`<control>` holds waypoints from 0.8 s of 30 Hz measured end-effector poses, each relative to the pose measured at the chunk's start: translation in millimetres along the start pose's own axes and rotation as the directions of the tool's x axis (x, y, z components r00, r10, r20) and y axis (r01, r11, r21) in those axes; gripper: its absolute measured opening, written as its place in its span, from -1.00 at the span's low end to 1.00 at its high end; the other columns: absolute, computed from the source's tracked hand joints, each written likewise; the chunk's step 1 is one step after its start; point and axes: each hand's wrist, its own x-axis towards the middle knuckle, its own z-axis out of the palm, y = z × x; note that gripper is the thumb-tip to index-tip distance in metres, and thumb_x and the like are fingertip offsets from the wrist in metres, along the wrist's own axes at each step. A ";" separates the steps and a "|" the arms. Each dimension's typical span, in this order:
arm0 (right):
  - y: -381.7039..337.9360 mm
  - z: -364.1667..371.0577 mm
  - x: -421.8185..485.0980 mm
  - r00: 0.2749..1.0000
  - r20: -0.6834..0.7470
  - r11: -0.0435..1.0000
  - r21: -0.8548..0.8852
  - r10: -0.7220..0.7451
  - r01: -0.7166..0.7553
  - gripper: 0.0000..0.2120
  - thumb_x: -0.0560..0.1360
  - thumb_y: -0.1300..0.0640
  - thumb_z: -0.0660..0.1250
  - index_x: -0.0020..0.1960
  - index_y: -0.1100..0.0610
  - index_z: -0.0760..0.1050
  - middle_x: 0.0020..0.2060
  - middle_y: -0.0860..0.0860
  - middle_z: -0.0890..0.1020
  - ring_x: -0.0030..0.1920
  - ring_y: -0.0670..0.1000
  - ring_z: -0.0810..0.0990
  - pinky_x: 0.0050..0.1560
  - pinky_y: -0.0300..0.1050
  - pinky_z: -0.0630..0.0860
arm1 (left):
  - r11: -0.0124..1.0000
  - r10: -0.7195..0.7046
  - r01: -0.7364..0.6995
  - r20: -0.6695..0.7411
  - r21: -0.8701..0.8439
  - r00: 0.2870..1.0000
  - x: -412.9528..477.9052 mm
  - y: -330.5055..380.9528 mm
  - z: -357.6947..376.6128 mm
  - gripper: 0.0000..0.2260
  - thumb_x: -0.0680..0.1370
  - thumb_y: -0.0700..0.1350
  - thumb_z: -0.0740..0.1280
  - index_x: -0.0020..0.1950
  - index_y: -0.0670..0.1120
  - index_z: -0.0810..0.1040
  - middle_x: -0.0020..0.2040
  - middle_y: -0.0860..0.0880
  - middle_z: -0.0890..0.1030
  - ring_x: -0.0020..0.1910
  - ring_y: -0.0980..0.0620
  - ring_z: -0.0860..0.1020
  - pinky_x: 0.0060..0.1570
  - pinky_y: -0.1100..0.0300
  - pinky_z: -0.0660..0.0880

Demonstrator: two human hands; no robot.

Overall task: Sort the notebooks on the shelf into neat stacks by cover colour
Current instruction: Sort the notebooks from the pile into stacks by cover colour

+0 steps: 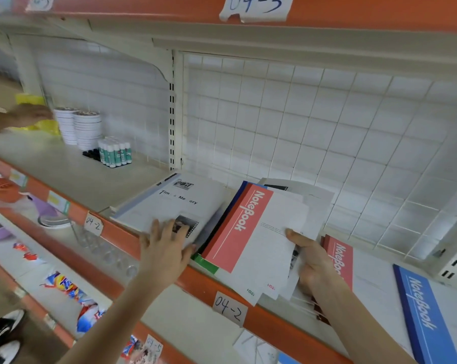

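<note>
On the middle shelf (90, 179), head view, I record the following.

My left hand (167, 248) lies flat, fingers straight, on the front corner of the white notebook stack (174, 203). It grips nothing. I judge that it presses down to stop that stack from sliding while the other hand works.

My right hand (311, 261) grips a bundle of notebooks (274, 245), thumb on top and fingers curled beneath. The bundle is fanned and tilted, with its near corners hanging over the orange shelf rail (261, 319). A red-banded notebook (237, 227) lies uppermost, and dark blue, red and green edges show under it. The colours in it are mixed, so it is unsorted. I judge that it is fanned so the covers can be read before each one is pulled out.

To the right of that hand, partly hidden by it, lies a red notebook stack (343, 258). A blue notebook (427, 316) lies well apart, further right. Both look like colour stacks already begun.

Further left on the shelf stand glue sticks (115, 153) and white tubs (77, 127). Another person's hand (30, 116) reaches in beside the tubs, too blurred for me to tell its state.
</note>
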 end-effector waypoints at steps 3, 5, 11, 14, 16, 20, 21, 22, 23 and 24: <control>0.1 -1.7 -1.6 1.000 -0.006 1.000 0.008 0.003 -0.003 -0.91 0.43 0.30 0.36 -0.06 0.19 0.54 -0.32 0.06 0.68 -0.19 0.13 0.59 -0.09 0.00 0.48 | 0.999 -0.041 0.041 0.004 -0.019 0.999 11.9 -10.6 0.2 -0.53 0.61 0.15 0.05 0.49 0.03 0.19 0.52 -0.10 0.13 0.50 -0.24 0.00 0.38 -0.24 0.09; 0.2 -2.6 -3.3 1.000 -0.006 1.000 0.008 0.003 -0.003 -0.93 0.44 0.30 0.35 -0.09 0.19 0.54 -0.36 0.04 0.68 -0.20 0.12 0.59 -0.09 0.00 0.48 | 0.997 -0.065 0.065 0.019 -0.032 0.998 18.2 -14.2 0.2 -0.54 0.62 0.14 0.00 0.50 0.05 0.14 0.53 -0.07 0.08 0.51 -0.21 -0.03 0.39 -0.20 0.10; 1.8 -3.7 -10.0 0.999 -0.021 1.000 -0.002 0.025 -0.025 -0.96 0.45 0.30 0.35 -0.14 0.19 0.54 -0.39 0.06 0.67 -0.19 0.15 0.57 0.10 0.15 0.45 | 0.987 -0.106 0.110 0.039 -0.120 0.994 26.9 -14.0 0.3 -0.56 0.63 0.12 -0.02 0.50 0.05 0.15 0.54 -0.04 0.06 0.51 -0.19 -0.06 0.41 -0.22 0.08; 1.8 -4.7 -14.5 0.999 -0.020 0.999 0.013 0.038 -0.038 -0.93 0.43 0.31 0.36 -0.11 0.19 0.54 -0.29 0.09 0.67 -0.15 0.15 0.60 0.08 0.14 0.50 | 0.966 -0.131 0.138 0.048 -0.218 0.990 29.9 -15.1 -0.8 -0.56 0.64 0.08 0.00 0.50 0.03 0.16 0.55 -0.04 0.05 0.52 -0.15 -0.10 0.42 -0.25 0.04; 0.3 -4.9 -17.8 0.999 -0.006 0.999 0.017 0.035 -0.035 -0.91 0.43 0.32 0.35 -0.09 0.19 0.54 -0.19 0.11 0.65 -0.13 0.16 0.61 0.04 0.14 0.52 | 0.953 -0.151 0.162 0.063 -0.257 0.987 29.1 -13.2 -5.4 -0.57 0.63 0.06 0.05 0.50 0.01 0.18 0.54 -0.04 0.08 0.52 -0.13 -0.06 0.41 -0.25 0.02; -3.4 -11.1 -24.0 0.999 0.025 1.000 0.004 0.026 -0.026 -0.88 0.42 0.29 0.36 -0.05 0.19 0.55 -0.16 0.10 0.66 -0.16 0.14 0.63 -0.05 0.09 0.56 | 0.849 -0.189 0.108 -0.105 -0.518 0.976 24.4 2.5 -17.2 -0.68 0.60 -0.11 0.17 0.34 -0.15 0.42 0.31 -0.17 0.46 0.26 -0.16 0.44 0.31 -0.06 0.24; -4.4 -13.3 -24.9 0.999 0.040 0.999 0.004 0.031 -0.032 -0.85 0.41 0.28 0.37 -0.03 0.19 0.55 -0.15 0.10 0.67 -0.19 0.13 0.65 -0.13 0.06 0.60 | 0.791 -0.167 0.014 -0.193 -0.612 0.967 21.1 10.3 -21.6 -0.71 0.60 -0.16 0.19 0.29 -0.20 0.47 0.24 -0.19 0.51 0.18 -0.16 0.49 0.24 0.01 0.31; -5.5 -15.4 -26.3 0.997 0.066 0.999 0.011 0.043 -0.044 -0.83 0.39 0.27 0.37 -0.02 0.19 0.55 -0.16 0.10 0.68 -0.23 0.12 0.67 -0.22 0.03 0.63 | 0.726 -0.143 -0.071 -0.252 -0.684 0.957 16.8 19.1 -27.0 -0.73 0.59 -0.19 0.21 0.27 -0.23 0.49 0.21 -0.15 0.54 0.15 -0.12 0.51 0.20 0.08 0.35; -6.8 -17.4 -28.4 0.994 0.090 0.998 0.021 0.057 -0.059 -0.84 0.38 0.26 0.38 -0.03 0.20 0.56 -0.18 0.10 0.69 -0.27 0.10 0.68 -0.30 0.01 0.63 | 0.658 -0.133 -0.109 -0.258 -0.745 0.957 9.5 30.3 -37.4 -0.74 0.60 -0.20 0.21 0.25 -0.23 0.50 0.18 -0.08 0.55 0.15 -0.04 0.50 0.17 0.16 0.35; -7.5 -19.6 -29.8 0.992 0.110 0.997 0.031 0.068 -0.071 -0.85 0.37 0.24 0.39 -0.06 0.20 0.57 -0.21 0.11 0.69 -0.31 0.10 0.68 -0.34 0.00 0.63 | 0.570 -0.124 -0.096 -0.201 -0.816 0.972 7.8 39.2 -41.2 -0.77 0.61 -0.17 0.20 0.22 -0.19 0.52 0.11 0.02 0.53 0.12 0.05 0.48 0.14 0.23 0.35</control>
